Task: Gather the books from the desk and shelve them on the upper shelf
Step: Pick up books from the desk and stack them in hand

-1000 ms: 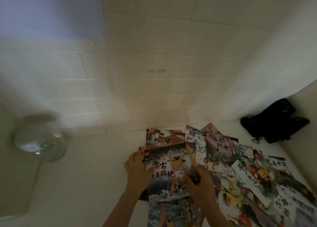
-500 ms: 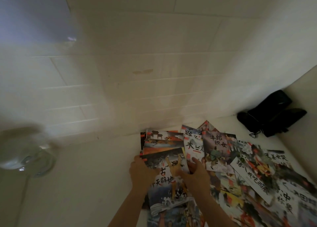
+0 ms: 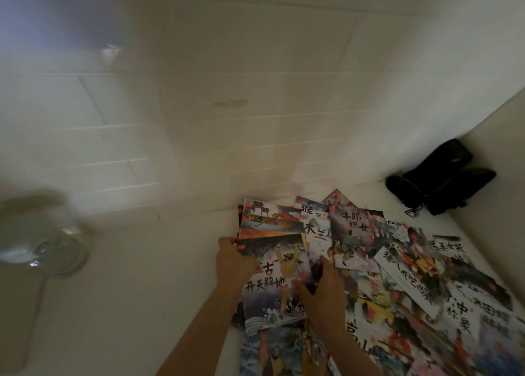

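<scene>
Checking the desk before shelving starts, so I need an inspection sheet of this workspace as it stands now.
Surface: white desk, dim light.
Job's things: picture books spread overlapping at right; top book held at both edges.
Clutter: black pouch in the far right corner; blurred glass object at left.
Hands: left hand and right hand grip the top book.
Cables: nothing seen.
Surroundings: white tiled wall.

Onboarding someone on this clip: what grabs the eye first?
The spread of picture books across the desk's right half, overlapping loosely. Both hands work its left edge: the left hand grips the side of the top book, the right hand rests on it. A black bag sits in the far right corner.
</scene>
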### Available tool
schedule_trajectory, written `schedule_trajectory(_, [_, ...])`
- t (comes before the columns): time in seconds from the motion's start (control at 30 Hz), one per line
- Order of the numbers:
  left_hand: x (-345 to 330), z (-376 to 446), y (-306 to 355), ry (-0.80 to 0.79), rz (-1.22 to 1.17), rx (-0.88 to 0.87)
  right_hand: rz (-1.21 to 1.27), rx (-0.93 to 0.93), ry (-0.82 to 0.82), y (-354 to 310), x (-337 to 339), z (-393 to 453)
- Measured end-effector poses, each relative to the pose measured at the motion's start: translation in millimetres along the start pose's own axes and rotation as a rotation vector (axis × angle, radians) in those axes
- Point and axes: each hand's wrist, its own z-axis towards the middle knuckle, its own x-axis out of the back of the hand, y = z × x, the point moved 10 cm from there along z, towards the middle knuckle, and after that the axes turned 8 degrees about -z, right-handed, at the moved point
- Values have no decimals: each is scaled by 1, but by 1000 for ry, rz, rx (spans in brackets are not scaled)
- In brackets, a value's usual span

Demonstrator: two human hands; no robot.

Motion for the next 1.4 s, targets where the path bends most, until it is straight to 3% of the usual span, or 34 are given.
schedule_trajectory(0.1, [3, -3, 0, -86, -215, 32, 17, 27, 1, 6, -4, -2])
schedule_trajectory(0.2, [-4, -16, 9, -263, -25, -144, 3, 42, 15, 9, -4, 0])
schedule_trajectory(0.3, [-6, -34, 3, -349, -12, -261, -44, 57, 7, 12, -11, 0])
schedule_trajectory(0.5, [7, -50, -2, -161, -41, -373, -13, 111, -72, 11, -17, -1])
schedule_trajectory(0.77, [84, -91, 60, 56, 13, -574, 373, 294, -297, -21, 3, -6])
schedule_trajectory(0.93, [93, -124, 105, 24, -94, -699, 662, 369, -472, -61, 15, -5])
schedule_trajectory(1.17, [13, -145, 141, -255, -141, -806, 758, 393, -161, -26, 107, 28])
schedule_trajectory(1.3, [-29, -144, 164, -333, -221, -838, 940, 343, -55, 3, 160, 34])
schedule_trajectory(1.4, [-61, -135, 165, -384, -241, -800, 983, 312, 130, 30, 192, 38])
